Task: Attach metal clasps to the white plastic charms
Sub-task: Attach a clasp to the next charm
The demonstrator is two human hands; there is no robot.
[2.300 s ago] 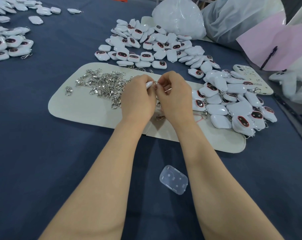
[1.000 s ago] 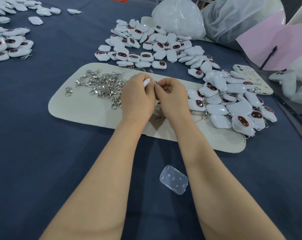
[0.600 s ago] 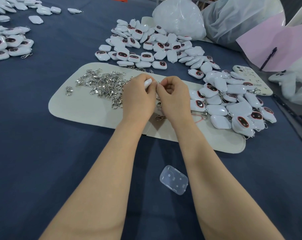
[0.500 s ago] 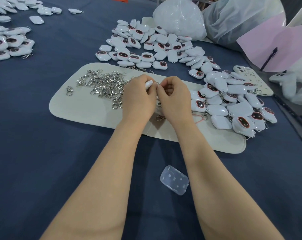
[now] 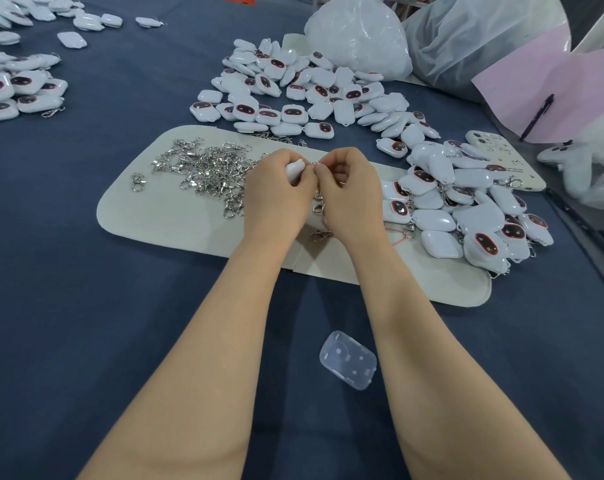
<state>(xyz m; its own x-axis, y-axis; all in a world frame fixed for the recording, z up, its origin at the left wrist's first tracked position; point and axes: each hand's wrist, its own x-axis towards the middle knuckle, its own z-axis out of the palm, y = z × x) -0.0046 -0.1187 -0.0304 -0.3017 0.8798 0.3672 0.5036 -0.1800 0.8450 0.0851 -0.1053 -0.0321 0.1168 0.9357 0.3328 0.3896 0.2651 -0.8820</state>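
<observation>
From the head camera, your left hand curls tightly around a white charm, held above the cream mat. Your right hand touches it, fingertips pinched shut on a metal clasp that dangles between both hands. A heap of loose clasps lies just left on the mat, and piled charms lie to the right.

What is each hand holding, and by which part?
The left hand grips a white charm round its body, one end poking out. The right hand pinches something small beside that end, likely a clasp; where is hidden.
</observation>
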